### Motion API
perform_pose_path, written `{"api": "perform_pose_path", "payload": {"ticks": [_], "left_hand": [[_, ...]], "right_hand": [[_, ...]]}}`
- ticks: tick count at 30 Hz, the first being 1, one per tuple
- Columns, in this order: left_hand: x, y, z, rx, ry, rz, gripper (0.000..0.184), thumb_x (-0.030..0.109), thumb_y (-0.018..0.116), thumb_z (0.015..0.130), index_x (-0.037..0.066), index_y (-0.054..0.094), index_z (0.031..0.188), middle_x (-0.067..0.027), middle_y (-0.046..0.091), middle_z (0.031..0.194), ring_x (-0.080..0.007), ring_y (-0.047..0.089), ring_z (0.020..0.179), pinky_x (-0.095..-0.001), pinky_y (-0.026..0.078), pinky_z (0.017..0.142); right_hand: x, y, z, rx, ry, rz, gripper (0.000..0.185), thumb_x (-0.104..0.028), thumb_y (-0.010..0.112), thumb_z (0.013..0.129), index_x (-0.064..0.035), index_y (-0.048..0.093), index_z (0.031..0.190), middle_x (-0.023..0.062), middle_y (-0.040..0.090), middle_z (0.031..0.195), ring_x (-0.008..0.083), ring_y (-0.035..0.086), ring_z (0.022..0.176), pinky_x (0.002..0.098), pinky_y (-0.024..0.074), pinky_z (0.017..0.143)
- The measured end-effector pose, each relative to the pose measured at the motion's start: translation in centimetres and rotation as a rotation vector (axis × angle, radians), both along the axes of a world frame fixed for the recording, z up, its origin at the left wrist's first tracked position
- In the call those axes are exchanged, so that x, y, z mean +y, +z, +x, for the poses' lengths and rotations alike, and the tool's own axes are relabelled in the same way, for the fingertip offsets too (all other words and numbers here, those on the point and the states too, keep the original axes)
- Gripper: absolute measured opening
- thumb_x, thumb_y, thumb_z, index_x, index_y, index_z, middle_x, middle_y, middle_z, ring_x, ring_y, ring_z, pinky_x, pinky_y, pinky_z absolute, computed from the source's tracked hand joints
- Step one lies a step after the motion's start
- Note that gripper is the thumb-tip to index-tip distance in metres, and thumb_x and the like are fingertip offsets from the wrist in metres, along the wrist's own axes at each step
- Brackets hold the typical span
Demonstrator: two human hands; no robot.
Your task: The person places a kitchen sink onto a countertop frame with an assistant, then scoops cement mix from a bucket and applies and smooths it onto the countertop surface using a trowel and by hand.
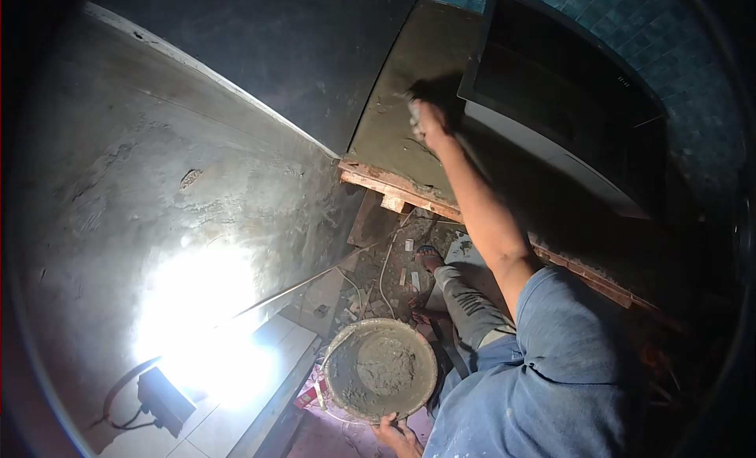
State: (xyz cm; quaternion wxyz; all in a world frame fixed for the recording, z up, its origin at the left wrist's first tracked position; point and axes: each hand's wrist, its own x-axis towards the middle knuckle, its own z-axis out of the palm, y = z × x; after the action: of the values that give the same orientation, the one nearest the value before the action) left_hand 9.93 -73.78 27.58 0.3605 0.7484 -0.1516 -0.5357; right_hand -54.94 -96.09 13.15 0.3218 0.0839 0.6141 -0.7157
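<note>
Fingers of the left hand [398,436] grip a round grey bucket [423,348] of wet cement; the curled right hand [428,126], hold unclear, is over the grey cement-coated table [382,143], inside its front edge.

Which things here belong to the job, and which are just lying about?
In the job, apparently:
bucket, left hand at its rim
wet mortar inside
grey slab under the right hand
lit lamp

Lying about, seemingly:
floor rubble
red item beside the bucket

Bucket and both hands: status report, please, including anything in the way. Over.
Left hand at rim of bucket; right hand at grey counter. Bucket part-filled, wet-looking mix. Dark box may crowd right hand.
</note>
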Motion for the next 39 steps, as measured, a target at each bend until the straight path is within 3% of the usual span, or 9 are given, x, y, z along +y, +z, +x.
{"api": "perform_pose_path", "payload": {"ticks": [5, 8, 15, 18, 21, 25, 28, 35, 39], "left_hand": [[0.9, -1.8, 2.6, -0.027, -0.015, 0.024, 0.076, -0.005, 0.053, 0.06, 0.004, 0.047, 0.135, -0.0148, 0.055, 0.114, -0.0318, 0.058, 0.095, -0.044, 0.056, 0.073], [1.6, -1.4, 3.2, -0.017, -0.038, 0.046, 0.059, 0.0, 0.059, 0.062, 0.008, 0.05, 0.12, -0.0102, 0.055, 0.109, -0.0271, 0.055, 0.096, -0.0429, 0.051, 0.076], [1.8, -2.3, 4.1, -0.035, -0.017, 0.026, 0.062, -0.005, 0.054, 0.061, -0.001, 0.052, 0.123, -0.0147, 0.057, 0.111, -0.0315, 0.058, 0.096, -0.0425, 0.057, 0.073], [1.1, -0.4, 2.1, 0.013, -0.04, 0.062, 0.056, 0.002, 0.061, 0.063, 0.007, 0.051, 0.117, -0.0095, 0.055, 0.108, -0.0257, 0.055, 0.097, -0.0409, 0.05, 0.079], [0.9, -1.3, 1.2, -0.049, 0.06, 0.023, 0.062, -0.005, 0.054, 0.058, 0.0, 0.054, 0.12, -0.0136, 0.059, 0.105, -0.0294, 0.06, 0.091, -0.0416, 0.057, 0.072], [3.9, -2.9, 5.7, -0.152, -0.444, 0.109, 0.03, -0.01, 0.059, 0.085, -0.001, 0.053, 0.113, -0.0155, 0.055, 0.11, -0.0231, 0.055, 0.1, -0.0345, 0.046, 0.089], [4.6, -3.2, 5.9, -0.343, -0.687, 0.042, 0.03, -0.008, 0.061, 0.083, -0.001, 0.055, 0.112, -0.015, 0.055, 0.111, -0.0228, 0.054, 0.102, -0.0334, 0.046, 0.088], [0.3, -3.2, 2.1, -0.066, 0.042, 0.314, 0.046, -0.004, 0.065, 0.072, 0.006, 0.058, 0.116, -0.0054, 0.063, 0.095, -0.0182, 0.061, 0.085, -0.0288, 0.051, 0.069], [-4.0, 1.9, -5.1, -0.049, -0.05, 0.273, 0.041, -0.005, 0.065, 0.07, 0.006, 0.058, 0.109, -0.0042, 0.061, 0.092, -0.0159, 0.059, 0.079, -0.0253, 0.048, 0.06]], "right_hand": [[0.8, 1.4, 7.1, 0.122, 0.349, 0.44, 0.033, -0.041, 0.055, 0.091, -0.0082, 0.063, 0.088, 0.0127, 0.064, 0.073, 0.0242, 0.058, 0.049, 0.0379, 0.043, 0.042], [1.9, -1.5, 8.4, 0.335, 0.159, 0.804, 0.045, -0.043, 0.056, 0.091, -0.0019, 0.067, 0.103, 0.024, 0.069, 0.091, 0.0378, 0.069, 0.086, 0.0463, 0.0536, 0.075], [3.3, 1.8, 11.8, 0.528, 0.0, 0.557, 0.064, -0.047, 0.055, 0.092, 0.0004, 0.051, 0.135, 0.0322, 0.05, 0.135, 0.0405, 0.043, 0.134, 0.0453, 0.0327, 0.111], [-0.2, -9.5, 7.5, 0.427, -0.134, 0.614, 0.037, -0.04, 0.055, 0.093, -0.0045, 0.063, 0.092, 0.0156, 0.063, 0.082, 0.0298, 0.065, 0.08, 0.0402, 0.0515, 0.069], [-2.5, -9.1, 3.8, 0.287, -0.307, 0.395, 0.039, -0.039, 0.054, 0.094, -0.0114, 0.053, 0.066, 0.0004, 0.047, 0.053, 0.0167, 0.048, 0.041, 0.0321, 0.0365, 0.036], [-8.1, -11.2, -7.1, 0.818, 0.298, 1.33, 0.031, -0.027, 0.051, 0.096, -0.0065, 0.072, 0.107, 0.0207, 0.065, 0.121, 0.0348, 0.062, 0.112, 0.0494, 0.0449, 0.098], [-12.9, -17.8, -20.9, 1.103, -0.673, 0.529, 0.019, -0.024, 0.054, 0.091, -0.0092, 0.054, 0.079, 0.004, 0.053, 0.06, 0.0193, 0.05, 0.042, 0.0333, 0.0356, 0.036], [-14.8, -12.5, -33.1, 0.632, -0.544, 0.3, 0.018, -0.02, 0.054, 0.09, -0.0019, 0.056, 0.089, 0.0073, 0.053, 0.061, 0.0184, 0.048, 0.042, 0.0329, 0.0354, 0.037], [-14.4, -7.4, -30.5, 0.478, -0.358, 0.368, 0.016, -0.023, 0.055, 0.09, -0.0074, 0.06, 0.093, 0.0055, 0.055, 0.072, 0.0182, 0.051, 0.056, 0.0328, 0.0374, 0.048]]}}
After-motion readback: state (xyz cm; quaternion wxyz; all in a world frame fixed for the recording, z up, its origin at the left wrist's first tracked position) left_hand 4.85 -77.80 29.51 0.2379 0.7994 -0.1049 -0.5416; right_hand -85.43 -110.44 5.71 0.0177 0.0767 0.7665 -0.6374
